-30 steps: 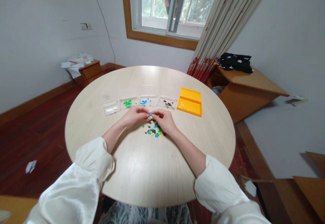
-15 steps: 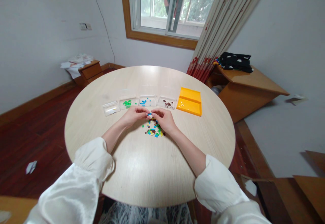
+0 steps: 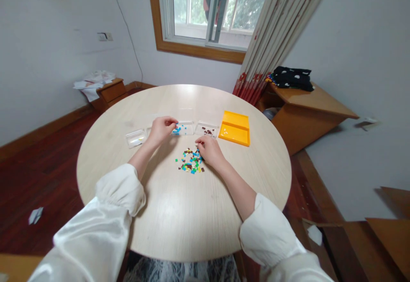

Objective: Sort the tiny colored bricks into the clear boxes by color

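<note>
My left hand is over the clear box with blue pieces, its fingertips pinched on a tiny blue piece. It covers most of the box with green pieces. My right hand is at the right edge of the mixed pile of small pieces, in blue, green, brown, yellow and white. Its fingers are pressed together; what they hold, if anything, is too small to name. A clear box with brown pieces lies just beyond it.
On the round table, a small clear box stands left and an open yellow case with a few white pieces right. A wooden cabinet bearing black cloth stands beyond the table's right side.
My hands were together above the pile. My left hand has moved left and away from me to the blue pieces' box; my right hand has stayed near the pile. The view has shifted slightly.
</note>
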Demonstrator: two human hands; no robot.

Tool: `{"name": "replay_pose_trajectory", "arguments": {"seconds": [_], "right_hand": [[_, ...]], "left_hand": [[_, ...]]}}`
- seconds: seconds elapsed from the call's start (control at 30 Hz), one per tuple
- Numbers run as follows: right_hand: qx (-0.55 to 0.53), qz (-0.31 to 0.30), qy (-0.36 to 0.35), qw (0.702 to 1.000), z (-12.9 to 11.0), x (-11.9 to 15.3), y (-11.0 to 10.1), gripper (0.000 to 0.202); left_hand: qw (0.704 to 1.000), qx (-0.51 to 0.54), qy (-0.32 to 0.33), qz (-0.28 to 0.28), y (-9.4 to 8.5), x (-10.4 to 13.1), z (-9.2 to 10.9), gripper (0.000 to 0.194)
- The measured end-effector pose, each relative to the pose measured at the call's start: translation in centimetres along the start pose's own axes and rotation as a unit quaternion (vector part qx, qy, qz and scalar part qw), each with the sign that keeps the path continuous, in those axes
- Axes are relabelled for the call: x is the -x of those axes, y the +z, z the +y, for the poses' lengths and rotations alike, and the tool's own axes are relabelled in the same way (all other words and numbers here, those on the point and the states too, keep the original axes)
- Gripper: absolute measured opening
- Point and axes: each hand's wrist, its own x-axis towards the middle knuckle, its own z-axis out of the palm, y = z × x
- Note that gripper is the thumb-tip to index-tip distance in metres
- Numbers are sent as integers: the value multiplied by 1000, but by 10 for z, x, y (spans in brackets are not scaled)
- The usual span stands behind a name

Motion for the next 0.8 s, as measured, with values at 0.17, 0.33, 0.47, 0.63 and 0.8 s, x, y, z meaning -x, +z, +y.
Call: {"name": "replay_pose_trajectory", "arguments": {"seconds": [0.17,0.33,0.47,0.63,0.8], "right_hand": [[33,-52,-27,998,1,-2,-9,25],[4,-103,-70,992,-2,1,-15,19],[2,-146,-78,986,-5,4,-14,11],[27,-154,-68,985,-3,4,-10,12],[40,-153,-81,984,-3,4,-9,12]], "left_hand": [[969,-233,85,-20,9,-15,-1,27],[945,-305,102,-55,15,-19,-13,30],[947,-300,97,-61,17,-21,-23,28],[958,-256,117,-49,13,-14,-23,21],[965,-226,123,-45,8,10,-17,17]]}}
